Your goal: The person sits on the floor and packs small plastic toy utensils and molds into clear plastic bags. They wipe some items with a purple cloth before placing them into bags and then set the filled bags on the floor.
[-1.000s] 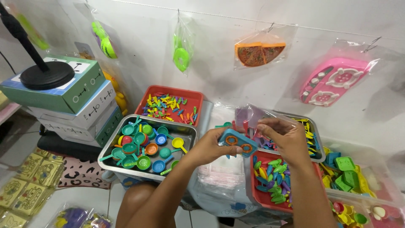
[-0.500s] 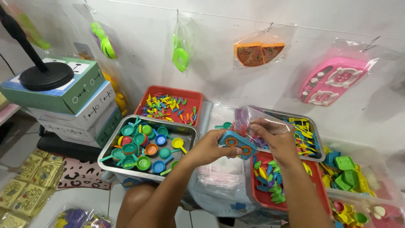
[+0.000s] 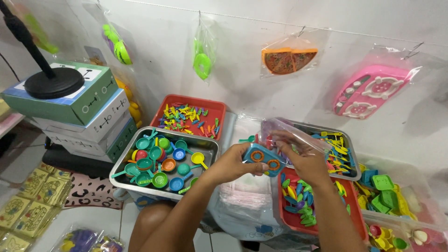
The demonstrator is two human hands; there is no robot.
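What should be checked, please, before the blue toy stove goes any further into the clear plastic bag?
1. Left hand grips the blue plastic toy stove with orange rings: ok.
2. Right hand holds the clear plastic bag at its edge: ok.
3. Bag mouth open wide enough for the stove: cannot tell; the right hand hides the opening.
4. Stove aligned with the bag: ok, its right end meets the bag.
5. Bag empty or already filled: cannot tell.
6. Steel tray of small coloured pans stands apart from both hands: ok.
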